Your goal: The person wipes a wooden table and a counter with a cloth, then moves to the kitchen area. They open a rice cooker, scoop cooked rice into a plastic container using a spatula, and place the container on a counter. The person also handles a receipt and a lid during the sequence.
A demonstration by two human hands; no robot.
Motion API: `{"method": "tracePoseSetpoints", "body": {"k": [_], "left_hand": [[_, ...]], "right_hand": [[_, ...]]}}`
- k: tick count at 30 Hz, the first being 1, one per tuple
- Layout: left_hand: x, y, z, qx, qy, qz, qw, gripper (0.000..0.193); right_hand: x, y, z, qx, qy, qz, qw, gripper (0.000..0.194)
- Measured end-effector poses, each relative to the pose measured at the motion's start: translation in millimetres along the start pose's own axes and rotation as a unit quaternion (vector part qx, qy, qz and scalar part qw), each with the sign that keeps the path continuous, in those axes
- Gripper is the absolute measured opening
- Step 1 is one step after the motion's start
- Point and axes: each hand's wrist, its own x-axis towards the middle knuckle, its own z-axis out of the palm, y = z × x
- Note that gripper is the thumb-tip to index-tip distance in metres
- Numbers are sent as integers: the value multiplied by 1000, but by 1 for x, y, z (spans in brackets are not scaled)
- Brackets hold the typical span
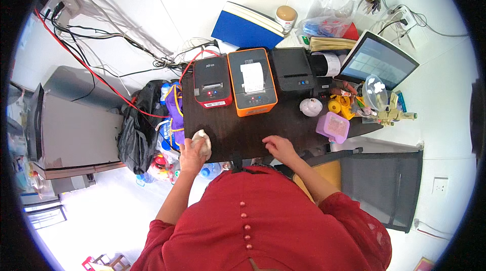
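Observation:
My left hand [191, 159] presses a whitish cloth [205, 143] onto the front left corner of a dark wooden desk [243, 134]. My right hand [281, 150] is over the desk's front edge with nothing in it, its fingers loosely bent and slightly apart. Behind the hands stand a red-and-black receipt printer [212, 81], an orange-rimmed printer [252, 81] with a strip of paper coming out, and a black printer [292, 67]. To the right of my right hand are a pink plastic box [333, 127] and a small white round figurine [311, 107].
A monitor [377, 60] stands at the back right, behind toys [343, 105] and a clear plastic lid [374, 90]. A blue book [245, 26] leans on the wall. Left hang a purple bag [174, 107], a black bag [140, 130] and a red cable [98, 75]. A chair [379, 183] stands right.

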Motion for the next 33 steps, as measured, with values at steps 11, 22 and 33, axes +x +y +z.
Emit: {"method": "tracePoseSetpoints", "body": {"k": [11, 22, 33], "left_hand": [[34, -3, 30, -65, 122, -60, 989, 56], [62, 14, 19, -47, 98, -126, 986, 57], [76, 15, 13, -5, 14, -138, 990, 56]], "right_hand": [[8, -6, -45, 60, -114, 80, 988, 23], [118, -71, -147, 169, 25, -21, 985, 20], [154, -74, -162, 166, -8, -22, 986, 20]]}}
